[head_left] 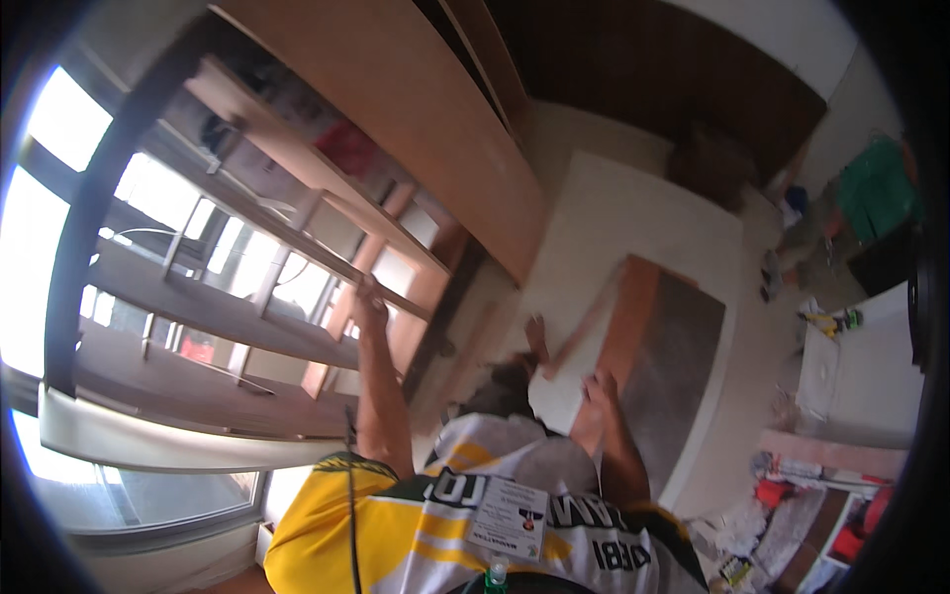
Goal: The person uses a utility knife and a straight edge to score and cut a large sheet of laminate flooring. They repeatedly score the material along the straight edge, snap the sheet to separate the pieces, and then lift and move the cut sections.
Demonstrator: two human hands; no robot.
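My left hand (371, 303) is closed around the edge of a wooden shelf board (287, 238) in a tall open cabinet frame (327, 198) on the left. My right hand (598, 388) is curled shut at about waist height, in front of an orange-brown board edge (621, 322). Whatever its fingers hold, if anything, is hidden. Joined to that edge is a dark grey panel (678, 371), resting on a large white sheet (584, 218). A thin wooden strip (589, 322), smeared by motion, slants beside the board. One bare foot (536, 337) shows below me.
A wide wooden panel (426, 119) rises beyond the shelves. Bright windows (59, 247) lie behind the frame. At right stand a white-topped table (856, 366) with a yellow-green tool (836, 321), a green bag (876, 188), and scattered red items (775, 493) near the floor.
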